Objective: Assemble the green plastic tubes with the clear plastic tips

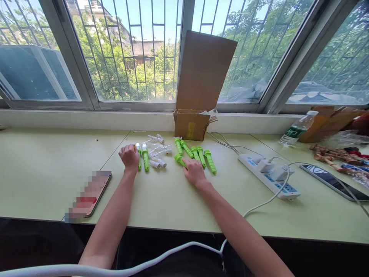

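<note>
White cable nearest, slack. Left hand curled shut, contents hidden; green tubes just right of its knuckles. Right hand open, flat, fingertips touching one green barrel; row of barrels just beyond fingertips. Clear caps between both hands. Cardboard box farthest. Advisable: light fingertip pressure, against rolling.

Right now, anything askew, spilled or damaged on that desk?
Nothing looks spilled or broken. Two things sit off: the water bottle leans tilted rather than upright, cap on, and one green part lies skewed, out of line with the green row, at the fingers of the right hand.
</note>
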